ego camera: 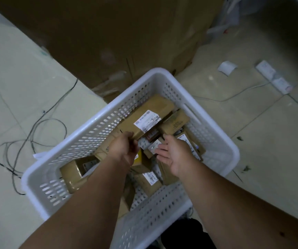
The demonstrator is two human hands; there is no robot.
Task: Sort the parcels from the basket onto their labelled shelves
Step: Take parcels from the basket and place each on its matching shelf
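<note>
1. A white perforated basket (97, 123) is seen standing on the tiled floor (15, 72), with brown cardboard parcels piled loosely inside it.
2. The left hand (124, 150) is lowered into the basket; its fingers are curled over the near end of a long brown parcel (144, 115) bearing a white shipping label (147, 121).
3. The right hand (173, 155) is held inside the basket with its fingers relaxed and spread, palm turned inward, touching a small labelled parcel (153, 147); nothing is gripped by it.
4. Further parcels are noted in the basket: one at the near left corner (76, 173) and one near the front wall (150, 182).
5. A large cardboard box (117, 36) is observed just beyond the basket.
6. Dark cables (36, 133) are found on the floor to the left; a white power strip (274, 76) lies to the right.
</note>
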